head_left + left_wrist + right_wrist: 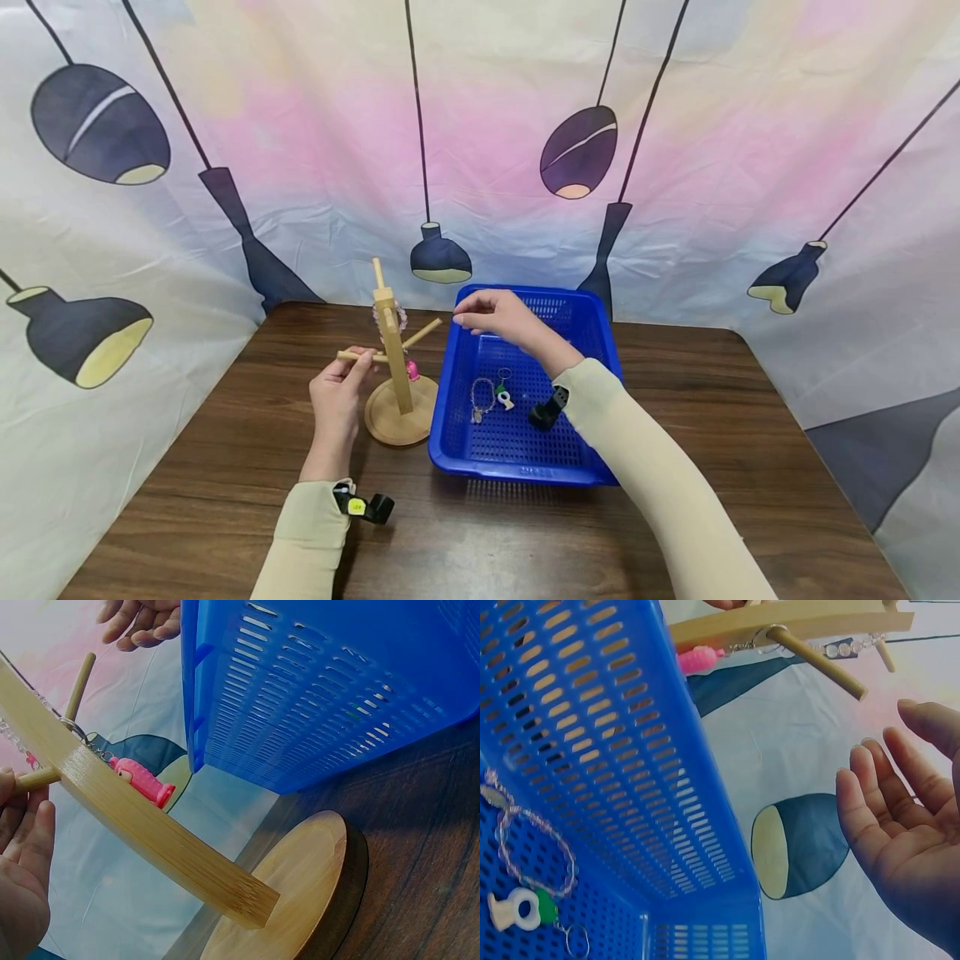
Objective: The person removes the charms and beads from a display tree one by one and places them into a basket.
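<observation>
My left hand [339,392] pinches a side peg of a wooden stand [396,358] with a round base. Over the blue basket's left rim is my right hand [498,317], its fingers relaxed and holding nothing. From a peg on the stand hangs a pink keychain [142,781], its ring [769,636] around the peg. A beaded bracelet [402,318] hangs higher on the stand. Inside the blue basket [442,446] lie another beaded bracelet [532,851] and a keychain [517,909] with white and green parts and a metal ring.
The basket stands right beside the stand's base, on a dark wooden table [225,467]. Behind the table hangs a cloth backdrop [322,167] printed with lamps. A black wrist camera [551,408] on the right sleeve is over the basket.
</observation>
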A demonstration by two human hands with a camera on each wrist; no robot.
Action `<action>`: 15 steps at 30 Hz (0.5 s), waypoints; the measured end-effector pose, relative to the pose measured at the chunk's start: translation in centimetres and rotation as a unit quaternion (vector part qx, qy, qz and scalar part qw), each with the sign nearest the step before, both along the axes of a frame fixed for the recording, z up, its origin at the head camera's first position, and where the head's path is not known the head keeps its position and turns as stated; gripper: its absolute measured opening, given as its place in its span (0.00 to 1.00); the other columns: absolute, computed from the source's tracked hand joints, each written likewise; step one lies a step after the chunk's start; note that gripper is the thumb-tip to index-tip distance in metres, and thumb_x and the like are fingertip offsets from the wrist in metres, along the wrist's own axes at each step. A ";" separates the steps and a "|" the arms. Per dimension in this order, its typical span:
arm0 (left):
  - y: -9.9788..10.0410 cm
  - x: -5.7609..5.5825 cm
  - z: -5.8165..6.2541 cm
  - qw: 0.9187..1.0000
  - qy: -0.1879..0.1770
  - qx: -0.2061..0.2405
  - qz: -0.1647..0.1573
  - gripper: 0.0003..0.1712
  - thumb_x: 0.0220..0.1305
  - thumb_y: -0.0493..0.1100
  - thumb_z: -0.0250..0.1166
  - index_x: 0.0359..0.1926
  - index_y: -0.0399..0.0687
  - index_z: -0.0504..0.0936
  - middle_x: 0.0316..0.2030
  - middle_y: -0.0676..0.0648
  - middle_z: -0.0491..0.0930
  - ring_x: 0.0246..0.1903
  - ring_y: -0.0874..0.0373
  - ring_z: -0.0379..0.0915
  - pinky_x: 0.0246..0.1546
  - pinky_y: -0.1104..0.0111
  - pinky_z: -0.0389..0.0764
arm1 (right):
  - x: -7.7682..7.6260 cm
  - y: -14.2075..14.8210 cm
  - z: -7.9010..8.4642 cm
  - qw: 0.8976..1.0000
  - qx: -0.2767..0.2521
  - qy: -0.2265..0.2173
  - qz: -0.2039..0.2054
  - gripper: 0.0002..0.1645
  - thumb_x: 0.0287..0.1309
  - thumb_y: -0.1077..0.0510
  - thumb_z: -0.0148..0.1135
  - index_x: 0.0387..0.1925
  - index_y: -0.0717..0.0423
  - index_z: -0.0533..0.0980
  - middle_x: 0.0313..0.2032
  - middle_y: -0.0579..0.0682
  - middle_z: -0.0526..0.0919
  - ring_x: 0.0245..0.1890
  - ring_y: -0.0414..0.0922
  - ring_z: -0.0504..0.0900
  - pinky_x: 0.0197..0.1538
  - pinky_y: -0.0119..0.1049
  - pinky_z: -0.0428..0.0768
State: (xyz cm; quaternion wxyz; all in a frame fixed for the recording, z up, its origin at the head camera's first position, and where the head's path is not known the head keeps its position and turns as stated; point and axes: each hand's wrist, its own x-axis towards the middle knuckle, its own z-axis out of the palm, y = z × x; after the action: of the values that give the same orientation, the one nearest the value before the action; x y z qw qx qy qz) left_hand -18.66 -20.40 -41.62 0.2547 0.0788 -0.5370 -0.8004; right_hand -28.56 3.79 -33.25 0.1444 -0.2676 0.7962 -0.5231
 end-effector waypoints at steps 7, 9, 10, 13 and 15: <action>0.0 -0.1 -0.1 1.000 0.005 0.005 -0.002 0.07 0.67 0.31 0.67 0.32 0.41 0.87 0.28 0.58 0.88 0.31 0.69 0.85 0.37 0.79 0.88 | 0.3 -1.1 -0.2 1.000 -0.020 -0.013 -0.007 0.18 0.70 0.59 0.63 0.55 0.65 0.80 0.49 0.60 0.86 0.56 0.62 0.83 0.59 0.47 0.87; 0.0 -0.1 -0.1 1.000 0.006 0.005 -0.002 0.07 0.67 0.30 0.67 0.31 0.42 0.87 0.28 0.58 0.88 0.31 0.69 0.85 0.37 0.79 0.88 | 0.3 -1.4 -0.3 0.999 -0.026 -0.021 -0.009 0.18 0.70 0.59 0.63 0.56 0.65 0.80 0.50 0.61 0.85 0.56 0.62 0.83 0.62 0.52 0.85; 0.0 -0.1 -0.1 1.000 0.006 0.006 -0.002 0.08 0.67 0.30 0.67 0.31 0.43 0.87 0.28 0.58 0.88 0.31 0.69 0.85 0.36 0.79 0.88 | 0.4 -1.6 -0.3 0.999 -0.029 -0.025 -0.009 0.18 0.70 0.59 0.63 0.56 0.66 0.79 0.50 0.62 0.85 0.56 0.62 0.83 0.62 0.53 0.85; 0.0 -0.1 -0.1 1.000 0.006 0.007 -0.002 0.09 0.67 0.30 0.67 0.30 0.43 0.87 0.28 0.58 0.88 0.30 0.69 0.85 0.36 0.79 0.87 | 0.5 -2.0 -0.5 0.999 -0.034 -0.028 -0.007 0.19 0.70 0.60 0.63 0.56 0.67 0.79 0.52 0.64 0.84 0.56 0.61 0.83 0.63 0.55 0.84; 0.0 -0.1 -0.1 1.000 0.006 0.007 -0.002 0.09 0.67 0.30 0.66 0.30 0.43 0.87 0.28 0.58 0.88 0.30 0.69 0.85 0.36 0.79 0.87 | 0.5 -2.3 -0.6 0.999 -0.034 -0.026 -0.006 0.19 0.70 0.60 0.63 0.56 0.67 0.79 0.52 0.64 0.84 0.55 0.60 0.83 0.62 0.54 0.85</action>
State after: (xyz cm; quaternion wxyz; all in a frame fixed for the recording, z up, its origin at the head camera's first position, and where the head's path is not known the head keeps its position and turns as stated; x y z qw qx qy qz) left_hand -18.72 -20.40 -41.71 0.2558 0.0752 -0.5299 -0.8051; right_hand -28.09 1.52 -33.81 0.1525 -0.2541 0.7755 -0.5574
